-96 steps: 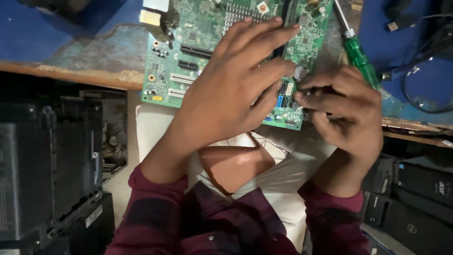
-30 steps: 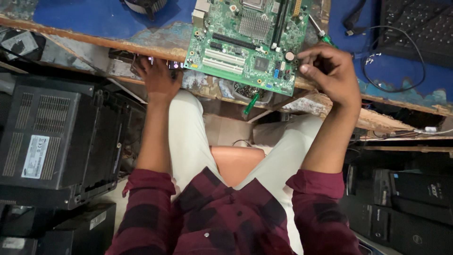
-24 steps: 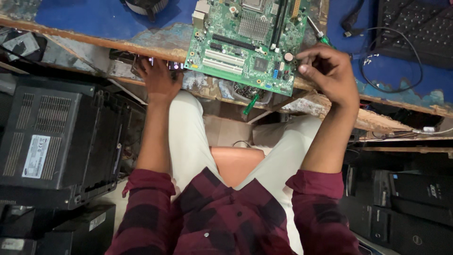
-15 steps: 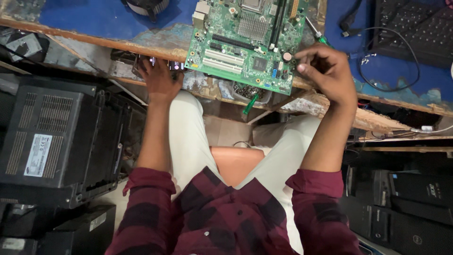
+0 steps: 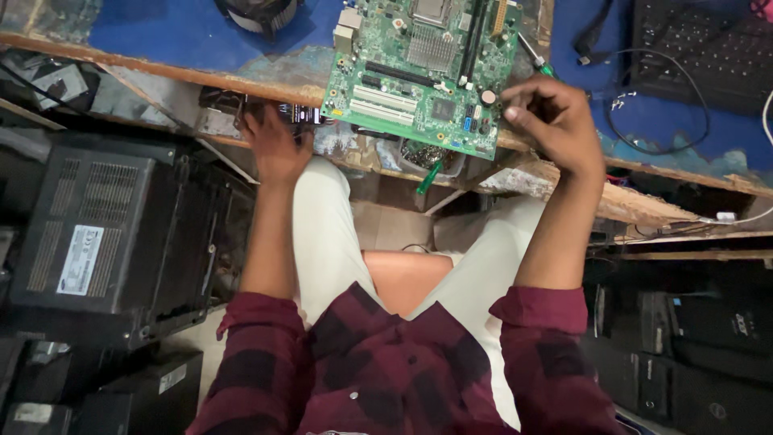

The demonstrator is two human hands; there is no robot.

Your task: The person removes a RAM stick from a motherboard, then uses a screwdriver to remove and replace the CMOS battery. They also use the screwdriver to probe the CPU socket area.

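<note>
A green motherboard [image 5: 427, 68] lies on the blue tabletop [image 5: 185, 36], overhanging the worn wooden front edge. My right hand [image 5: 555, 121] rests at the board's right edge, fingers curled, thumb and forefinger pinched together; I cannot see whether anything is between them. A green-handled screwdriver [image 5: 531, 56] lies beside the board, its handle running under that hand. My left hand [image 5: 274, 145] reaches into the dark ledge under the table edge, among black parts [image 5: 225, 105]; its fingertips are hidden.
A small tub of metal bits with a green tool [image 5: 429, 165] sits under the board. Black computer cases [image 5: 105, 234] stand at my left, more cases [image 5: 700, 346] at my right. A keyboard [image 5: 700, 48], cables [image 5: 644, 121] and a fan [image 5: 258, 12] lie on the table.
Three seconds ago both hands were on the board. Since then my left hand has dropped to the ledge under the table edge. Over the last second, barely anything has moved.
</note>
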